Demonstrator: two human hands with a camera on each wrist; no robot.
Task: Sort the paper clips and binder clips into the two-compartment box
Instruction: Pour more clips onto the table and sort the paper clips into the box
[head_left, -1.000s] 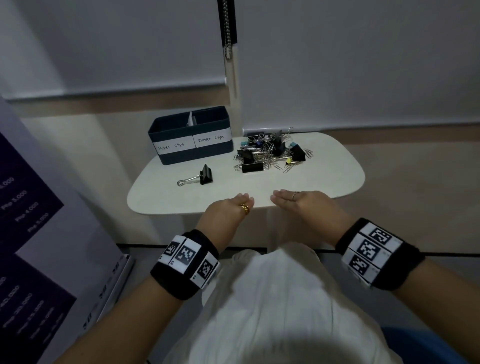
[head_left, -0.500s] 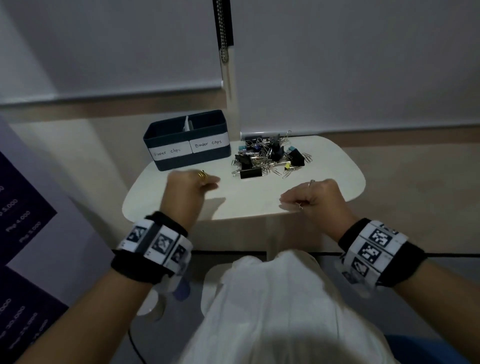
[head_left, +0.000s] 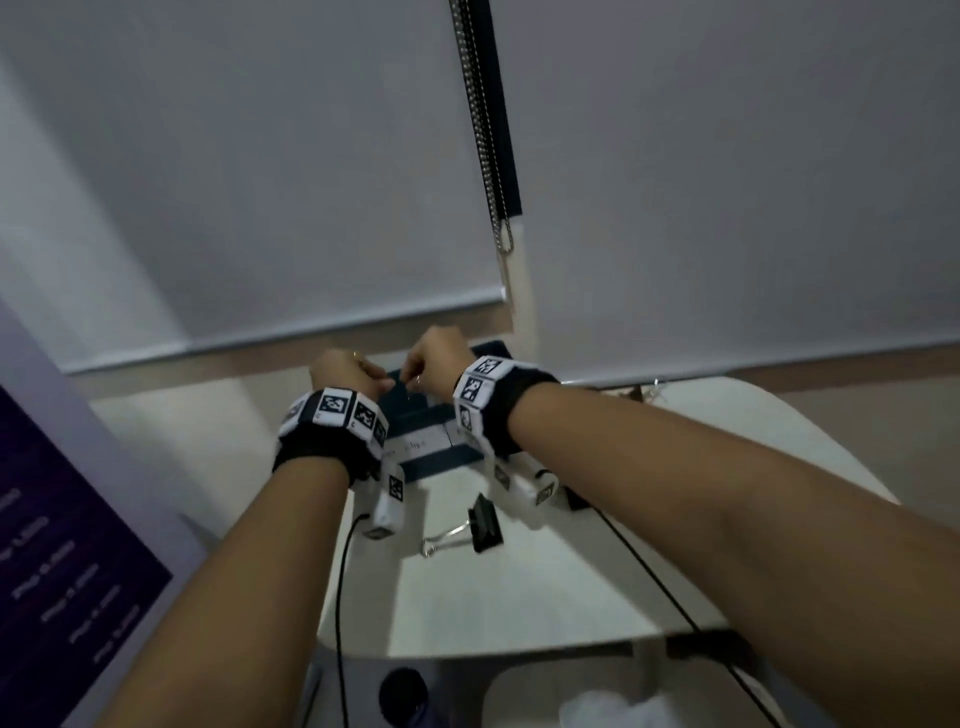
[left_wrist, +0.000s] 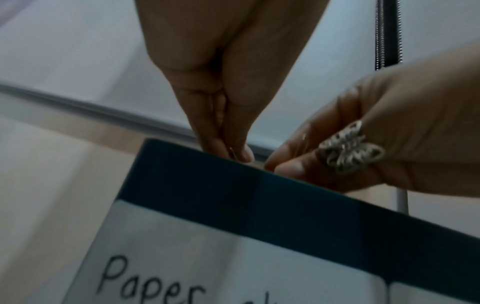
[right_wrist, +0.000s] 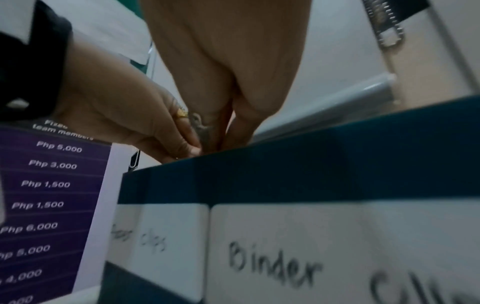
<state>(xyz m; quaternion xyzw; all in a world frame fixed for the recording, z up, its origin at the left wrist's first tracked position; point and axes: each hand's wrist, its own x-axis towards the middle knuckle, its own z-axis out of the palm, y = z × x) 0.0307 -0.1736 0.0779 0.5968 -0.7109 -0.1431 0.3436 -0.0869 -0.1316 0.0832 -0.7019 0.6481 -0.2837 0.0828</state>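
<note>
2 hands over 1 box (head_left: 441, 457), left hand (head_left: 345, 371) and right hand (head_left: 439, 356) each pinching something tiny, 1 binder clip (head_left: 480, 527) on table (head_left: 519, 597)

white table (head_left: 545, 587) with box (head_left: 441, 457), binder clip (head_left: 483, 527)

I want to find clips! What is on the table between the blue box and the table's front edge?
One black binder clip with silver handles lies there, shown in the head view.
</note>
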